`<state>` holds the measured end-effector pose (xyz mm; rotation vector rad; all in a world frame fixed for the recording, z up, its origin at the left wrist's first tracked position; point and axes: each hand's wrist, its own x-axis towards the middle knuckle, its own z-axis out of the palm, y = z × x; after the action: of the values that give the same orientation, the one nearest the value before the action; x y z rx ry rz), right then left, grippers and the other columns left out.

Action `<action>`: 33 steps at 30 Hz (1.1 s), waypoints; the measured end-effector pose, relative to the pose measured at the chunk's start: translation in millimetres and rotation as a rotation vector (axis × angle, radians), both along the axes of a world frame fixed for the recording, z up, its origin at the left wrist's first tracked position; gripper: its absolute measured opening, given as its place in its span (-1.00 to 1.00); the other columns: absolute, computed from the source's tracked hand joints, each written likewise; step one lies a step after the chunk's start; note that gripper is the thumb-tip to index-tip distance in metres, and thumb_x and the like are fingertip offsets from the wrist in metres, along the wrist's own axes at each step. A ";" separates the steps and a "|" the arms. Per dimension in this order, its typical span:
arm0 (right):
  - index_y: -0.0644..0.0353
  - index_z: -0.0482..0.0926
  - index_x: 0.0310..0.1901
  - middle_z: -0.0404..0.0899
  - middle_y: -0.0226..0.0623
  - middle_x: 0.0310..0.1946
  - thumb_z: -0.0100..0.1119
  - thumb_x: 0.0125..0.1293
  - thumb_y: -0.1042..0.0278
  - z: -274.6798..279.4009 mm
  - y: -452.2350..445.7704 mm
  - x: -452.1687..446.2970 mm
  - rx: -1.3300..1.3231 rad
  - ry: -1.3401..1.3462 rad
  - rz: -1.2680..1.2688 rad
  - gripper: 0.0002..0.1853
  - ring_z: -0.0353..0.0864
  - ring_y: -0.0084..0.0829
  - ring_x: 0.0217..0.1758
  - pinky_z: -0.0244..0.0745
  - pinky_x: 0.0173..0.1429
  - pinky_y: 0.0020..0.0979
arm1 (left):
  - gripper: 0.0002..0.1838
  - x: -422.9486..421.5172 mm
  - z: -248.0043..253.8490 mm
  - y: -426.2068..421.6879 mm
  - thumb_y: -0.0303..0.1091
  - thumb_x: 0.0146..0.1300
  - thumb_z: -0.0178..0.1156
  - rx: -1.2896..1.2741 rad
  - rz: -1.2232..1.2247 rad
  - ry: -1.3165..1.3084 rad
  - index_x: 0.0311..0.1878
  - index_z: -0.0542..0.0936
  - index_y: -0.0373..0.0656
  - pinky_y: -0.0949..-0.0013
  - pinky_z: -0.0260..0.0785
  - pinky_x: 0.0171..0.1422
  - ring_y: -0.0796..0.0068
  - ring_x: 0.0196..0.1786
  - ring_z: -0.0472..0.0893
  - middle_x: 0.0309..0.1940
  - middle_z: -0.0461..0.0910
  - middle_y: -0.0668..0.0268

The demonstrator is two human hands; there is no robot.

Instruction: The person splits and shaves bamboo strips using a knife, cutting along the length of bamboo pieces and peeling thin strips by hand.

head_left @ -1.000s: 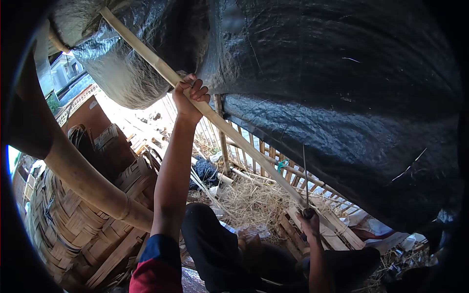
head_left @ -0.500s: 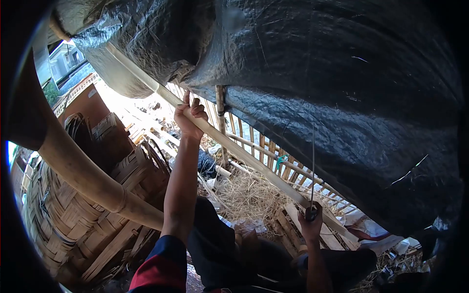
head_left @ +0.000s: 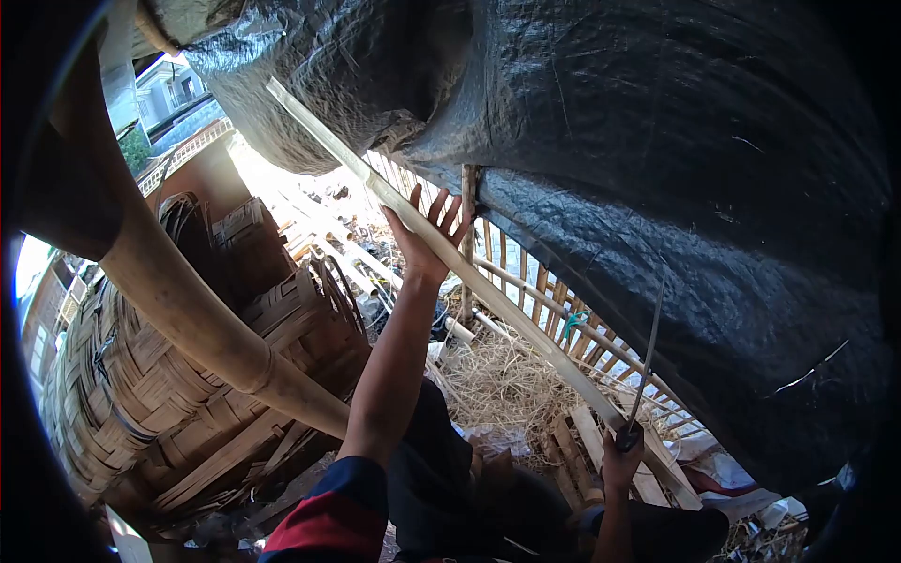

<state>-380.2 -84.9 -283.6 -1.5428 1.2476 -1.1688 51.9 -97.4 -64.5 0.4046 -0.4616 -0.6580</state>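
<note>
A long split bamboo strip (head_left: 530, 330) slants from the upper left down to the lower right. My left hand (head_left: 422, 251) is beneath its upper half, fingers stretched and spread, the strip lying across the palm. Lower down, my right hand (head_left: 619, 466) is closed around the dark handle of a long-bladed knife (head_left: 648, 361). The blade points upward, its base close beside the strip. Whether the right hand also touches the strip, I cannot tell.
A thick bamboo pole (head_left: 188, 314) crosses on the left before woven bamboo baskets (head_left: 150, 385). Black plastic sheeting (head_left: 676, 113) hangs overhead and right. Behind stand a bamboo fence (head_left: 535, 291) and an upright post (head_left: 468, 235). Shavings (head_left: 497, 375) pile on the ground.
My left hand's fingers have opened from their curl around the strip. The view has shifted, so most things appear farther right. The knife blade now leans to the right.
</note>
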 end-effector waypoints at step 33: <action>0.12 0.47 -0.30 0.60 -0.25 -0.55 0.34 -0.04 0.34 362.1 -56.8 27.6 -0.971 0.425 -0.143 -0.73 0.66 -0.17 -0.45 0.50 -0.36 -0.27 | -0.28 -4.8 -144.2 -22.9 -0.01 0.13 0.17 0.692 0.071 -1.186 0.25 0.23 -0.26 0.23 0.18 0.28 0.22 0.28 0.27 0.17 0.32 0.04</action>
<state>-352.6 -141.7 78.5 -2.5403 1.0991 -1.7430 47.1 -120.2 -208.7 1.4859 -1.3347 -0.4325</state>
